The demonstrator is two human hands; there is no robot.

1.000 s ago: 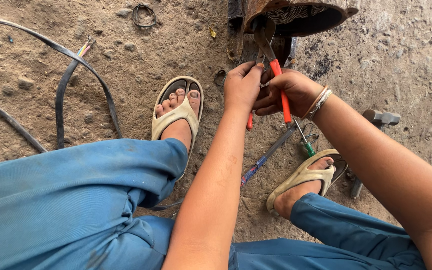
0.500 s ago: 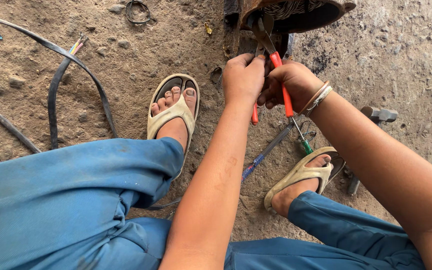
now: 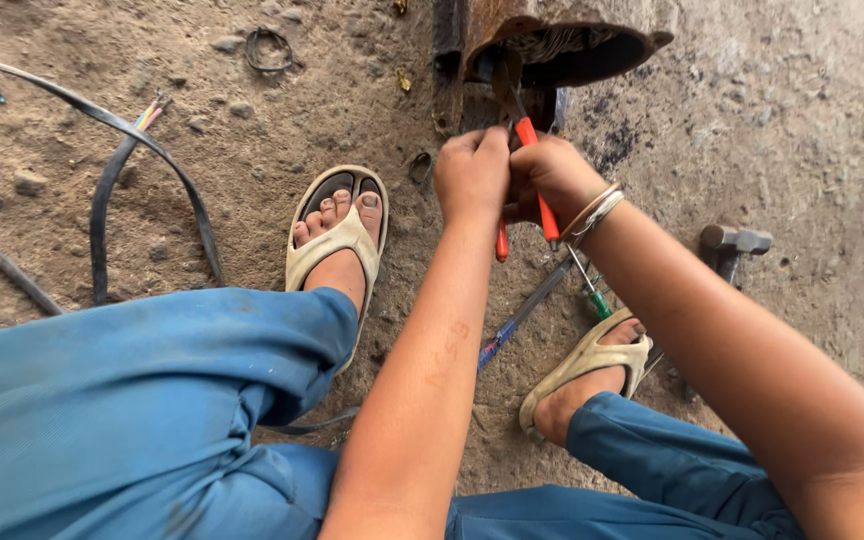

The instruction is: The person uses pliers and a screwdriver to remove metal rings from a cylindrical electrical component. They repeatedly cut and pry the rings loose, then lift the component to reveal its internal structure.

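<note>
Head view, looking down on dirt ground (image 3: 252, 130) between two sandalled feet. A black cable (image 3: 102, 215) with coloured wire ends is seen curving at the left, a small wire ring (image 3: 270, 50) lies at the top, and a hammer head (image 3: 735, 243) sits at the right, well apart from the hands. Two screwdrivers are noted on the ground between the feet: a blue one (image 3: 522, 315) and a green one (image 3: 592, 290), both partly hidden under the right forearm. A rusty metal part (image 3: 552, 40) stands at the top centre; its lower edge is blocked by the hands. The pliers (image 3: 532, 175), with red handles, are held upright just below this part, the nose reaching up to its dark underside. The right hand (image 3: 552, 175) is closed round the handles, bangles at the wrist. The left hand (image 3: 472, 170) is curled shut just beside it, touching the pliers; what its fingers pinch cannot be told.
</note>
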